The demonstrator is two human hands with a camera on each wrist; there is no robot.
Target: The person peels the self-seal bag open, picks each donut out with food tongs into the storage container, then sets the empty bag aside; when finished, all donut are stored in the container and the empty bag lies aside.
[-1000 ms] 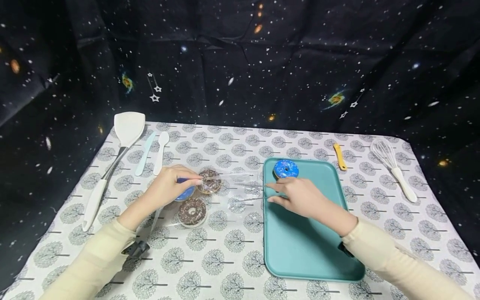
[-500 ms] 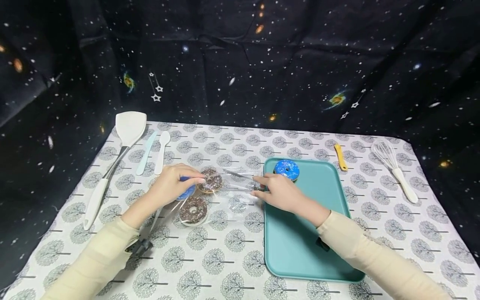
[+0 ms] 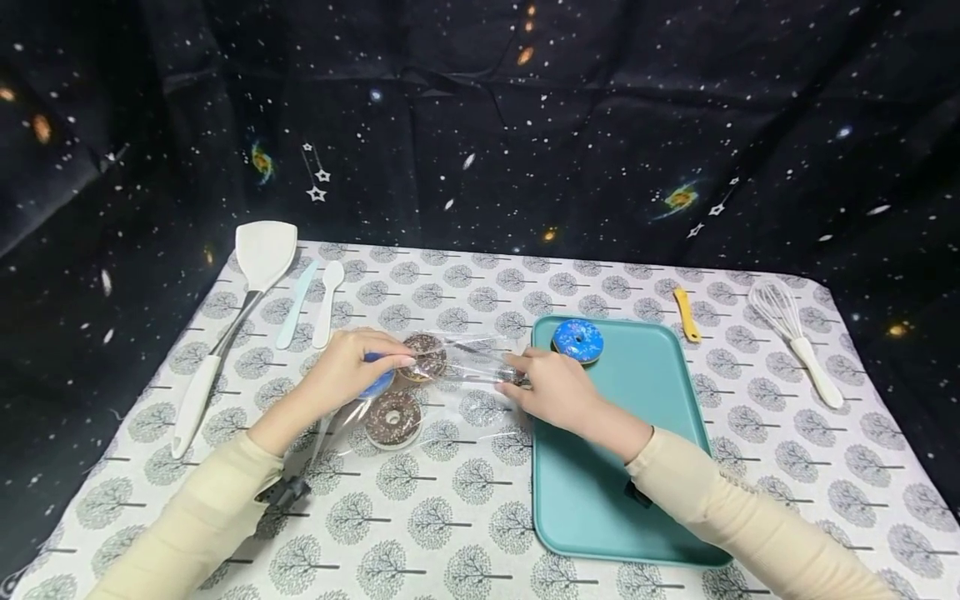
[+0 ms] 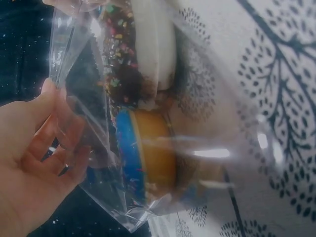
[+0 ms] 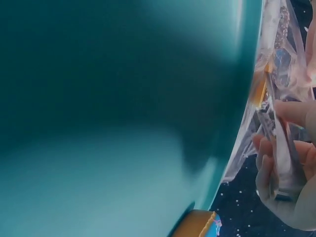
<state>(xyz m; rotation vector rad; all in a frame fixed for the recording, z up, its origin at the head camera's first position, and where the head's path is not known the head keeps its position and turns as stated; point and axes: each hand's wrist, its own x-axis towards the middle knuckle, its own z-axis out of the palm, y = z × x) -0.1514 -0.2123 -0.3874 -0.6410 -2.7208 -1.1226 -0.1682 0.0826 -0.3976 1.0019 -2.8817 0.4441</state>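
Observation:
My left hand pinches the upper edge of a clear plastic bag lying on the left half of the table. Inside it are two chocolate-topped doughnuts with sprinkles, one nearer doughnut and one farther doughnut, plus a blue-topped doughnut, partly hidden by my left hand in the head view. My right hand, above the tray's left rim, grips slim metal tongs. Their arms stand apart and point left into the bag's mouth; whether the tips touch a doughnut cannot be told.
A teal tray holds a blue-topped doughnut at its far left corner. Left of the bag lie a white spatula, a pale blue knife and a white spoon. A yellow-handled utensil and a whisk lie right.
My right hand has moved left from over the tray toward the bag, bringing the tongs further into its mouth. My left hand keeps its pinch on the bag.

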